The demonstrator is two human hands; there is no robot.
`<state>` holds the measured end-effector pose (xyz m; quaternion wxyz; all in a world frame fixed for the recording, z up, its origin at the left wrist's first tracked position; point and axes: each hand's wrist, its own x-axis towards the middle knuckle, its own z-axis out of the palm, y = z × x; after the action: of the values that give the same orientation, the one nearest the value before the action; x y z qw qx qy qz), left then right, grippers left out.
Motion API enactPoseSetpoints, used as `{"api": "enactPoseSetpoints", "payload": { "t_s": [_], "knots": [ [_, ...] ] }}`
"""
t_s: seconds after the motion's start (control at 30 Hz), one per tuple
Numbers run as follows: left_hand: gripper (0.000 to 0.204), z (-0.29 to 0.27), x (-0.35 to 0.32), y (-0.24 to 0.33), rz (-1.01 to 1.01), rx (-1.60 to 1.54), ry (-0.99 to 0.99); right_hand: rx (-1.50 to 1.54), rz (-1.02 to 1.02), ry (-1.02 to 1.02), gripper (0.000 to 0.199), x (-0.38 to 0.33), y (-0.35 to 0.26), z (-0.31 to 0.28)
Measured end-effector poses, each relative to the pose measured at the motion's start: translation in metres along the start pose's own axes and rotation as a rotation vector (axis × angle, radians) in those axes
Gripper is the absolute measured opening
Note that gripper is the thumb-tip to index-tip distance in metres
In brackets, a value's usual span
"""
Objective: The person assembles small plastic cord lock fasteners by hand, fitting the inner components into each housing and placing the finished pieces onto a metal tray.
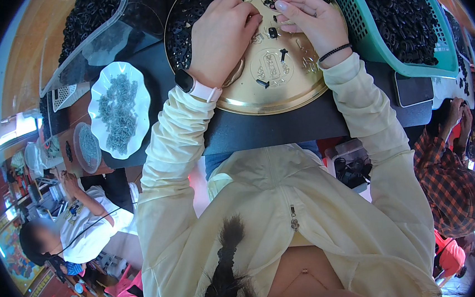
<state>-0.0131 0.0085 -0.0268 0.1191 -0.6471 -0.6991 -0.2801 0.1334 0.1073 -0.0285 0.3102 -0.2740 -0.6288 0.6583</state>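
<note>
A dark table (pixel 280 124) fills the middle of the view, and the person in a pale yellow jacket sits close to it. On the table lies a big round gold tray (pixel 294 91). A heap of small black parts (pixel 193 12) covers the far left side of the tray, and a few loose ones lie on the bare gold part.

To the right of the tray stands a green basket (pixel 362 32) full of the same kind of black parts. To the left is a clear plastic box (pixel 91 31) with more of them. Near it sits a white wavy dish (pixel 96 106) of small grey bits, and beside that a smaller round bowl (pixel 86 146) with grey bits too. A dark phone (pixel 414 88) lies at the right, near the basket. Other people work at both sides.

The left hand (pixel 223 38), with a white watch at the wrist, rests on the tray beside the heap. Its fingers are curled down, and what they hold cannot be seen. The right hand (pixel 311 20) is just beside it, fingers pinched together over a small black piece (pixel 273 32) on the tray. Whether they are gripping it or only touching it is hard to tell.

It looks like the person is sorting or putting together the small parts, one at a time. The next move would need a careful pinch with the fingertips, since the pieces are tiny and slip easily on the smooth tray.
</note>
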Motion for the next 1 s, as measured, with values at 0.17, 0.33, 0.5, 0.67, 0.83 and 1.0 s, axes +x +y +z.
{"api": "enactPoseSetpoints", "payload": {
  "t_s": [0.17, 0.33, 0.5, 0.67, 0.83, 1.0],
  "knots": [
    [0.016, -0.006, 0.0, 0.004, -0.245, -0.54, -0.042, -0.003, -0.008, 0.02, 0.025, -0.001, 0.0, 0.0],
    [0.017, -0.012, 0.001, 0.008, -0.333, -0.778, -0.062, -0.027, -0.021, 0.009, 0.027, -0.003, 0.001, 0.0],
    [0.022, -0.014, 0.002, 0.012, -0.333, -0.825, -0.043, -0.025, -0.047, -0.004, 0.028, -0.001, 0.003, 0.001],
    [0.022, -0.016, 0.002, 0.014, -0.341, -0.762, -0.056, 0.0, -0.094, -0.018, 0.025, 0.001, 0.008, -0.002],
    [0.022, -0.017, 0.002, 0.014, -0.383, -0.803, -0.076, -0.049, -0.095, -0.016, 0.023, 0.002, 0.014, -0.003],
    [0.023, -0.018, 0.002, 0.014, -0.382, -0.786, -0.081, -0.092, -0.114, 0.011, 0.023, 0.002, 0.016, -0.003]
  ]
}}
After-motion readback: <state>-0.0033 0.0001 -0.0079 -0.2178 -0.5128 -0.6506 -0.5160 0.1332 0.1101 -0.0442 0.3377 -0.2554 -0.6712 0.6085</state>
